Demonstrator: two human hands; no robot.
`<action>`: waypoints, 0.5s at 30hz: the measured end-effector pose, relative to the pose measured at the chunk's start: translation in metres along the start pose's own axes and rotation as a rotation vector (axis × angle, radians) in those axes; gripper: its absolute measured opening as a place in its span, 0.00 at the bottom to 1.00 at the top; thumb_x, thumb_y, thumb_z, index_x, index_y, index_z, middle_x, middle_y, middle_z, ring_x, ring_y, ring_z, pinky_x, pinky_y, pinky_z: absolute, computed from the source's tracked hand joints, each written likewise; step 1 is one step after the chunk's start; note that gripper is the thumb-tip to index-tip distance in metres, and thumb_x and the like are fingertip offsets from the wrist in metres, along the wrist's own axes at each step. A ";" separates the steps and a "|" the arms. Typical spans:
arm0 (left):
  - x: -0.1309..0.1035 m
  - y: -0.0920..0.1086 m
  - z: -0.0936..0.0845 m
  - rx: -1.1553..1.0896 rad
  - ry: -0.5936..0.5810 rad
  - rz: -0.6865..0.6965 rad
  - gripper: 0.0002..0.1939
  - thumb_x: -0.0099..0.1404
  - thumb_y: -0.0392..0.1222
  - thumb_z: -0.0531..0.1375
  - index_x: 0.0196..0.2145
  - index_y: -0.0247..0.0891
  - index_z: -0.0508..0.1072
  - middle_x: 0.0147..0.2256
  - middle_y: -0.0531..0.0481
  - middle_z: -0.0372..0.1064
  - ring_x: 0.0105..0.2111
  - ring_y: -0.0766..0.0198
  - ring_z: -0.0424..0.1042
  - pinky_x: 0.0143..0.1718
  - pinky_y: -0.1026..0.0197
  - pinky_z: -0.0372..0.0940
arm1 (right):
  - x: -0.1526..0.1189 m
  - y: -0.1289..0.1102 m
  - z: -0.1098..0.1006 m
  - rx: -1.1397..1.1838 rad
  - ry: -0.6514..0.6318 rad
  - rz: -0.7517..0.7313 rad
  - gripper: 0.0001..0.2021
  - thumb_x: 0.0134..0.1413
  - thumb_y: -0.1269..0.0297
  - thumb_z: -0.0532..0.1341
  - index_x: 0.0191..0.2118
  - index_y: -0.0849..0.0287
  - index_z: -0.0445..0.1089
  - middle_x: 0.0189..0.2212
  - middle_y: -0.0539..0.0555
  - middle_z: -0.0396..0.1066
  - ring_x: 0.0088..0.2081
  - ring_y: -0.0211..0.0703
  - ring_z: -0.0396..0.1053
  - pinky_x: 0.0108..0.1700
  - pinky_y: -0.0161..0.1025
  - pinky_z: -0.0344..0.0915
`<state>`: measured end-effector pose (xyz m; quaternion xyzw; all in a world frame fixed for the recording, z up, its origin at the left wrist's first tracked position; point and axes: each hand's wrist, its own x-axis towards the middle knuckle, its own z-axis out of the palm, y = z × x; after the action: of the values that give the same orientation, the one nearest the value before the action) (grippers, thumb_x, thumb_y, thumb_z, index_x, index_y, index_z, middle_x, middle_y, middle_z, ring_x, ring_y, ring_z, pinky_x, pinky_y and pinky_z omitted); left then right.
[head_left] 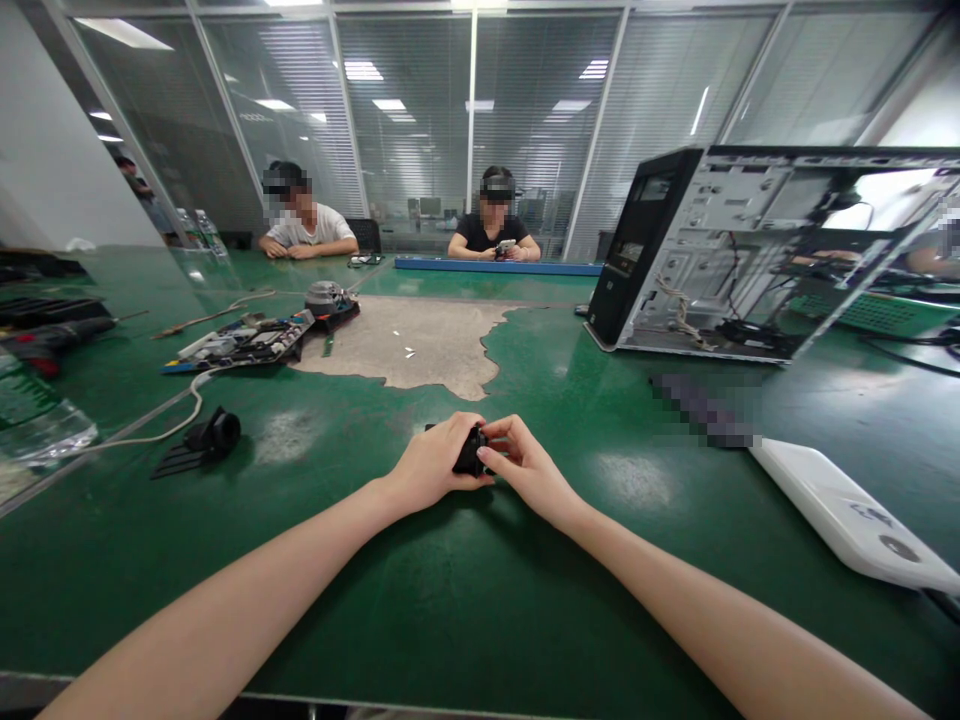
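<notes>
A small black object (469, 455) is held between both hands above the green table (465, 610), near the middle of the view. My left hand (435, 462) wraps round it from the left, with its fingers over the top and underneath. From the right, the thumb and fingertips of my right hand (521, 462) pinch its right side. What the black object is cannot be told, as the fingers cover much of it. To the left lies a black part with a round ring (214, 435).
An open computer case (652, 250) stands at the right. A white device (847, 510) lies at the right front. Circuit boards (247, 343), a cable (191, 405) and a plastic bottle (45, 420) are at the left. Two people sit across the table behind a blue bar (495, 266).
</notes>
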<state>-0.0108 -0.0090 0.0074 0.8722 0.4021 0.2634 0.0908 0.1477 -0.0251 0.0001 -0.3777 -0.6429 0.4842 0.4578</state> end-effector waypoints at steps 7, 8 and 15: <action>0.000 0.001 -0.001 -0.014 0.002 -0.001 0.28 0.49 0.49 0.61 0.46 0.42 0.55 0.43 0.49 0.61 0.40 0.58 0.65 0.37 0.58 0.60 | -0.001 -0.003 -0.001 -0.014 -0.024 0.018 0.10 0.47 0.64 0.58 0.36 0.57 0.58 0.35 0.51 0.63 0.38 0.38 0.64 0.39 0.39 0.64; 0.000 0.002 -0.001 -0.009 0.001 0.002 0.28 0.50 0.49 0.60 0.46 0.42 0.55 0.43 0.49 0.61 0.40 0.58 0.65 0.37 0.58 0.61 | -0.001 -0.004 -0.001 -0.005 -0.035 0.007 0.10 0.46 0.64 0.58 0.36 0.57 0.58 0.35 0.50 0.62 0.38 0.38 0.64 0.39 0.38 0.64; 0.000 0.001 0.000 0.003 0.004 -0.001 0.29 0.49 0.50 0.60 0.46 0.42 0.55 0.43 0.49 0.61 0.40 0.58 0.65 0.37 0.58 0.61 | -0.002 -0.003 -0.001 0.005 -0.033 -0.016 0.08 0.48 0.63 0.57 0.34 0.56 0.57 0.33 0.49 0.62 0.36 0.36 0.64 0.36 0.36 0.64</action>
<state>-0.0103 -0.0097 0.0076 0.8716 0.4030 0.2646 0.0886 0.1492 -0.0278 0.0028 -0.3636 -0.6522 0.4883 0.4517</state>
